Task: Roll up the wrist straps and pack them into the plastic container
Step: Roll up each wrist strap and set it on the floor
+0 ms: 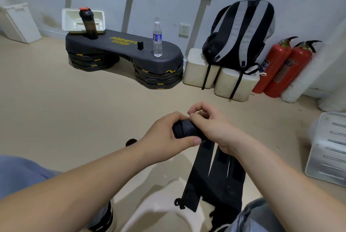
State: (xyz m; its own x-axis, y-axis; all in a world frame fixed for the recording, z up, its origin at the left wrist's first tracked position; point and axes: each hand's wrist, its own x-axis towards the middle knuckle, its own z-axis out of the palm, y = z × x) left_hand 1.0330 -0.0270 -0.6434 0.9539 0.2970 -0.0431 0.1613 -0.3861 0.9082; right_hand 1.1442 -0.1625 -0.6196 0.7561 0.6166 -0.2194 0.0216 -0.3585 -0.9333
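Between our hands the half-rolled wrist strap (184, 129) lies crosswise, left grip (164, 133) clasping the roll, right grip (209, 123) pinching its end, loose tail (199, 175) hanging toward us.

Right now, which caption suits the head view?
Left hand and right hand roll a black wrist strap; loose length hangs below.

I'm in a small gym storeroom: an aerobic step platform (123, 48) on stacked risers, a backpack (241, 33), and two red fire extinguishers (280, 67) against the wall.

Curled fingers (195, 108): left hand (164, 134), right hand (211, 125)
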